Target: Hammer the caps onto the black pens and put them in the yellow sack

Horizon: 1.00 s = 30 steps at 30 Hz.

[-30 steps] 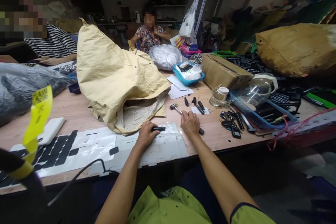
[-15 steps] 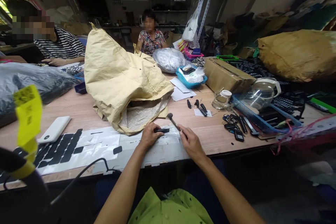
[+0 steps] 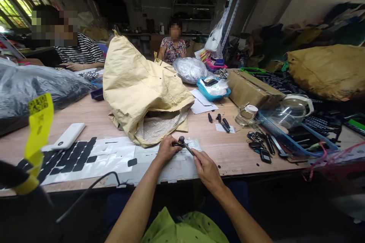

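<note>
My right hand (image 3: 205, 168) grips the handle of a small hammer (image 3: 184, 144), whose metal head sits just above the fingers of my left hand (image 3: 167, 148). My left hand is closed on a small black part, pinning it on a clear plastic sheet (image 3: 182, 157) over the white sheet (image 3: 114, 155) near the table's front edge. Most of the black part is hidden under the fingers and the hammer head.
A big tan paper sack (image 3: 142, 87) lies just beyond my hands. Black pens, keys and fobs (image 3: 259, 146), a glass jar (image 3: 246, 114), a cardboard box (image 3: 251, 87) and a blue tray (image 3: 212, 91) sit to the right. A white power bank (image 3: 68, 135) and black key pads lie left. Two people sit across.
My right hand picked the hammer off the table and brought its head over to my left hand. The left hand stayed on the black part. The camera tilted up slightly.
</note>
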{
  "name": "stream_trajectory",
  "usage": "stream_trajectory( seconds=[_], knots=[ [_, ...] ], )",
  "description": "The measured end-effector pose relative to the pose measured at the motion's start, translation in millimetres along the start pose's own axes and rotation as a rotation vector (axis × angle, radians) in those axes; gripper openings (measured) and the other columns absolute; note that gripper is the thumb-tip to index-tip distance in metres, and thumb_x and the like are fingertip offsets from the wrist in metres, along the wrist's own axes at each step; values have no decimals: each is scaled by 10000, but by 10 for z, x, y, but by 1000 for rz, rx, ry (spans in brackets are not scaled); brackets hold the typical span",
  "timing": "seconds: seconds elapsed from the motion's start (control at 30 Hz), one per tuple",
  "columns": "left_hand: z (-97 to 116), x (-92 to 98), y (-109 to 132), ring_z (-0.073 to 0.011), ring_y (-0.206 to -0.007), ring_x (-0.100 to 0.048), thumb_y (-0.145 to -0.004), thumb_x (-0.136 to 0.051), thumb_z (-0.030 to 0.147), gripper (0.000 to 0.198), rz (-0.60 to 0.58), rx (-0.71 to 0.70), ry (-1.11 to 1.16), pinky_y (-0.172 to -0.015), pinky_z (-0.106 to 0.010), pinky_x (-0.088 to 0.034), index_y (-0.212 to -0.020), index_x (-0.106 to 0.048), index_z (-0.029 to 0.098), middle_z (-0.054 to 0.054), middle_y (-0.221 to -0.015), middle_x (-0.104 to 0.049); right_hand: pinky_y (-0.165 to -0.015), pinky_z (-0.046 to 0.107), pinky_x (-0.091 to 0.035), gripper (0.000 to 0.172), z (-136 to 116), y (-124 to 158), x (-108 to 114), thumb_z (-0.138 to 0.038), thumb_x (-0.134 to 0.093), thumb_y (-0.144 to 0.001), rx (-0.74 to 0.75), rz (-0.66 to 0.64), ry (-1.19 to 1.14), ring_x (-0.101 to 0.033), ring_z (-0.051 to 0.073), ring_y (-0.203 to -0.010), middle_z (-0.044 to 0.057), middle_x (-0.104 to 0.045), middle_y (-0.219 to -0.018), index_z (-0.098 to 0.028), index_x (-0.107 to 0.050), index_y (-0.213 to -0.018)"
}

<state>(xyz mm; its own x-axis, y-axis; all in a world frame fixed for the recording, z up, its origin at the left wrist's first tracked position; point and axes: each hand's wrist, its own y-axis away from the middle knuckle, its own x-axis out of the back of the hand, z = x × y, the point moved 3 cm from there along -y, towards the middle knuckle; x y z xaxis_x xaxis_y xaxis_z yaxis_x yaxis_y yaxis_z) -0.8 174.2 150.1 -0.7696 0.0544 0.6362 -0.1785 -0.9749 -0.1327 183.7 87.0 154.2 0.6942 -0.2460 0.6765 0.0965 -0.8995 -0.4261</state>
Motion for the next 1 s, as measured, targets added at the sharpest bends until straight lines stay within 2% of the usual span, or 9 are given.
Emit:
stream_trajectory(
  seconds=[0.1,0.3,0.47,0.63,0.77,0.87,0.93,1.0],
  knots=[
    [12,0,12,-189,-859,-570,-651,-838,151,139,6,-3,17,-807,-318,-422,-729,-731,197,1,-768,-634,-857,278,-565,408,22,35,40,-241,-389,-977,-27,27,-13,-691,169,-957,59,-725,-1016,-256,-669,-1273],
    [-5,-12,23,-199,-882,-583,-656,-822,148,132,10,9,13,-815,-326,-430,-728,-722,196,-8,-786,-654,-830,264,-556,400,154,33,25,-233,-400,-960,-44,-5,45,-688,163,-938,37,-723,-996,-271,-690,-1233],
    [9,-3,38,-215,-909,-576,-681,-788,157,115,-8,-13,-29,-821,-337,-431,-732,-692,195,-19,-817,-650,-815,257,-511,396,410,-381,83,-207,-440,-943,-135,51,244,-655,168,-964,35,-705,-1029,-292,-684,-1243],
    [11,10,75,-222,-891,-551,-695,-730,157,106,-52,-42,-106,-802,-342,-421,-731,-638,195,-21,-836,-634,-708,277,-418,373,648,-728,70,-175,-511,-921,-239,-3,579,-584,188,-862,54,-651,-907,-288,-697,-1224],
    [-2,4,71,-223,-890,-538,-799,-632,216,49,-69,-82,-140,-813,-352,-419,-753,-624,200,-33,-853,-628,-691,288,-354,364,698,-722,11,-178,-528,-923,-232,27,704,-528,192,-856,65,-603,-909,-291,-687,-1230],
    [45,22,68,-225,-891,-530,-890,-517,268,185,-39,-95,-169,-842,-368,-417,-749,-616,203,-51,-861,-625,-693,290,-332,350,698,-687,-13,-191,-532,-918,-215,44,728,-500,191,-858,61,-579,-903,-286,-683,-1219],
    [105,21,139,-231,-897,-529,-916,-467,299,242,-16,-85,-162,-858,-381,-416,-745,-607,202,-66,-874,-627,-693,296,-332,352,692,-681,-15,-189,-515,-918,-196,54,729,-493,196,-859,65,-576,-906,-278,-681,-1215],
    [150,-35,317,-231,-881,-542,-933,-439,351,270,-53,-69,-55,-844,-380,-428,-792,-618,206,-66,-878,-636,-692,304,-337,358,684,-682,-12,-184,-492,-922,-185,65,726,-494,204,-858,73,-578,-907,-271,-682,-1213]
  ],
)
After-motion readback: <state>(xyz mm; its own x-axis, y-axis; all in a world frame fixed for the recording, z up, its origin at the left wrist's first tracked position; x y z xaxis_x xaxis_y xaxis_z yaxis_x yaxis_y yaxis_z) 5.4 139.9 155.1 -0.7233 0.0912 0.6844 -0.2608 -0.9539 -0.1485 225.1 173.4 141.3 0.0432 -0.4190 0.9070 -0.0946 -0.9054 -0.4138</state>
